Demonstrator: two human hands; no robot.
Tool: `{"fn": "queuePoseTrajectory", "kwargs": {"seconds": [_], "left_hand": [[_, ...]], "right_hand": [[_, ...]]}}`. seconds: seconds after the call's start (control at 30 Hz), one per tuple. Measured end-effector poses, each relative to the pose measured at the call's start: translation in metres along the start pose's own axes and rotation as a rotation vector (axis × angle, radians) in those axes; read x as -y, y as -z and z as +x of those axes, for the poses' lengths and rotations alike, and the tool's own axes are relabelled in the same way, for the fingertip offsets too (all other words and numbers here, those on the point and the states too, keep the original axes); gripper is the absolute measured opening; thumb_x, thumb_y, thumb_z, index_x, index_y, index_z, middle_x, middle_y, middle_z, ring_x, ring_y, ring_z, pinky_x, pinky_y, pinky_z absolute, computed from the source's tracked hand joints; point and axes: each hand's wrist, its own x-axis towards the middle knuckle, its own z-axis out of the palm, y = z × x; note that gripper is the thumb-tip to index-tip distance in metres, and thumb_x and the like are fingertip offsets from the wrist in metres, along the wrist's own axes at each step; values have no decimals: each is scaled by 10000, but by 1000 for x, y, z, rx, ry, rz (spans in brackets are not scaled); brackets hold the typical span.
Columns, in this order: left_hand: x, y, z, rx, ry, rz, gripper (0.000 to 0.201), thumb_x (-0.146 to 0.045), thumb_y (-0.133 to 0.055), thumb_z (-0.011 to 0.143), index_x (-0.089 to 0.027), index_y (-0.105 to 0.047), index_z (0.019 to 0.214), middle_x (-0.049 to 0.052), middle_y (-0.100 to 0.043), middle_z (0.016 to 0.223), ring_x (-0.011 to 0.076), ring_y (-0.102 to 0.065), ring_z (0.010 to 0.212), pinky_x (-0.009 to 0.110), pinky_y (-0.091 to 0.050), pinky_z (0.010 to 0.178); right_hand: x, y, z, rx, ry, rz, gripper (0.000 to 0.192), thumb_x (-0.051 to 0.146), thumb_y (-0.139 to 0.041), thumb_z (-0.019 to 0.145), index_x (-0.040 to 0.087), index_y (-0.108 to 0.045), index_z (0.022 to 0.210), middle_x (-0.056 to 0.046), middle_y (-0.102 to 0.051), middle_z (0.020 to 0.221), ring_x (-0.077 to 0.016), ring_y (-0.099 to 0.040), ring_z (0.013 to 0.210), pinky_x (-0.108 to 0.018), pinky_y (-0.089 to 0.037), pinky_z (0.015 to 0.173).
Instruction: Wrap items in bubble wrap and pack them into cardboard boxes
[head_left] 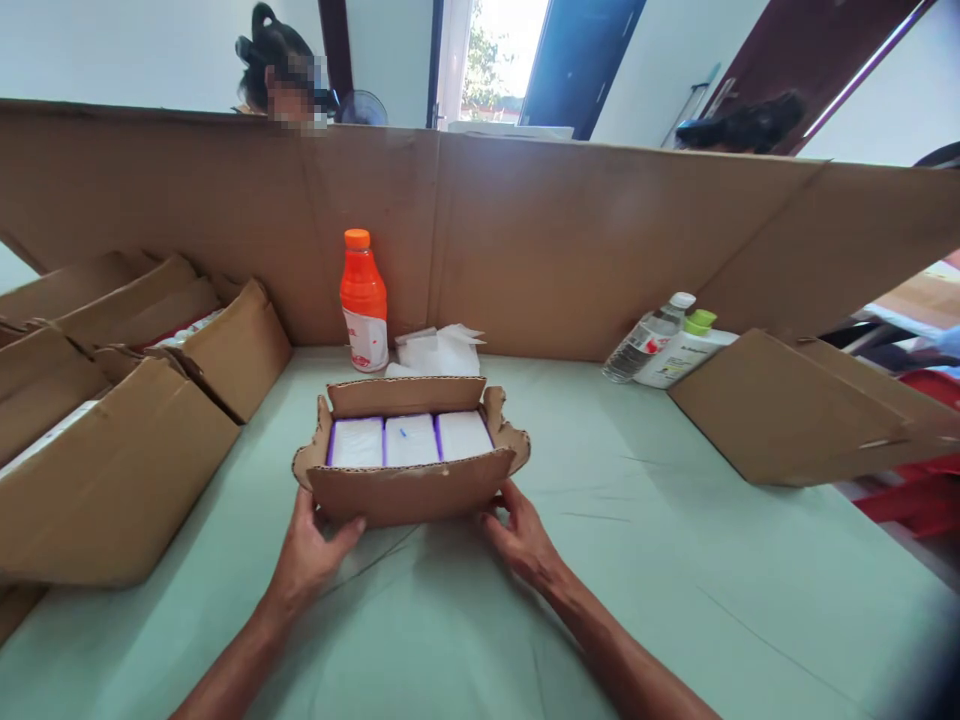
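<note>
A small open cardboard box (405, 497) is between my two hands on the pale green tabletop, its flaps standing up. Inside lie three white packs (411, 441) side by side, with purple edges showing between them. My left hand (319, 550) grips the box's near left corner, thumb on the front face and the other fingers partly hidden behind the side. At the near right corner my right hand (519, 535) holds the box, its fingertips partly hidden at the lower edge.
Larger cardboard boxes (142, 470) stand at the left, some with goods inside. An orange-capped bottle (365, 300) and crumpled white paper (439, 350) are behind the small box. At right are a clear bottle (645, 340), a white bottle (682, 355) and another carton (757, 410). A cardboard wall (540, 240) runs across the back.
</note>
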Motion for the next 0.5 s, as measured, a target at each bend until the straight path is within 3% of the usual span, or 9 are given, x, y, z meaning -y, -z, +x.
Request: {"fn": "queuePoseTrajectory", "kwargs": {"seconds": [0.13, 0.23, 0.37, 0.5], "left_hand": [[9, -24, -8, -99, -42, 56, 744, -580, -761, 703, -169, -519, 1273, 147, -653, 1194, 339, -623, 1179, 513, -484, 1060], [17, -28, -18, -162, -14, 10, 788, -613, -718, 755, -187, -478, 1373, 161, -621, 1287, 367, -540, 1317, 535, -394, 1155], [26, -27, -23, -172, 43, 19, 794, -630, -694, 777, -207, -464, 1409, 164, -610, 1339, 374, -498, 1378, 562, -328, 1202], [39, -22, -23, -168, 95, 57, 718, -608, -694, 779, -228, -525, 1364, 137, -649, 1291, 379, -466, 1414, 587, -293, 1221]], "right_hand": [[-13, 29, 8, 45, 42, -11, 366, 222, -504, 749, 205, -671, 1074, -38, -724, 854, -219, -663, 761, -329, -556, 701], [-24, 55, 40, 11, 71, -69, 319, 263, -506, 812, 202, -729, 1033, -67, -761, 921, -249, -702, 848, -371, -582, 780], [-25, 86, 124, -245, 97, -268, 328, 291, -531, 857, 206, -721, 1111, -95, -759, 1115, -256, -710, 916, -418, -579, 837], [-11, 81, 224, -358, 259, -472, 460, 251, -590, 835, 179, -632, 1287, -129, -680, 1303, -305, -611, 1180, -495, -504, 995]]}}
